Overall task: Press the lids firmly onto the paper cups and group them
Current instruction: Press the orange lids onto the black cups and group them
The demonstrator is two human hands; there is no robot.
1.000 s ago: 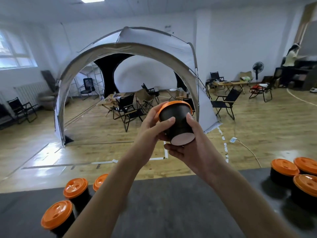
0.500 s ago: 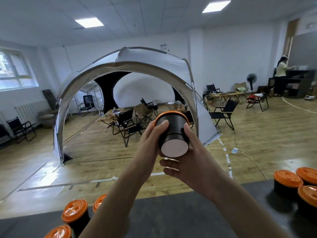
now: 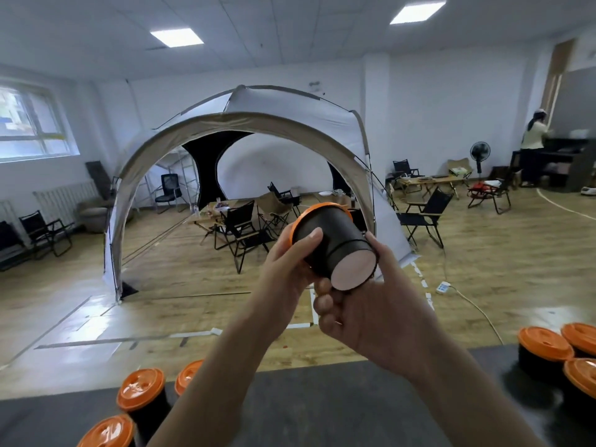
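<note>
A black paper cup (image 3: 335,243) with an orange lid (image 3: 309,211) is held up in the air in front of me, tilted so its pale base faces me. My left hand (image 3: 287,269) grips the cup's side near the lid, thumb on top. My right hand (image 3: 367,304) curls round the cup's base from below and the right. Three lidded cups (image 3: 142,391) stand at the table's left front. Three more lidded cups (image 3: 545,346) stand grouped at the right edge.
The dark grey table (image 3: 306,404) lies below my arms. Beyond it is a wooden floor with a large white dome tent (image 3: 245,124), folding chairs and a cable. A person (image 3: 532,146) stands at the far right.
The cup has tipped so its base points more toward the lower right. My view has lifted a little, with the table lower in frame.
</note>
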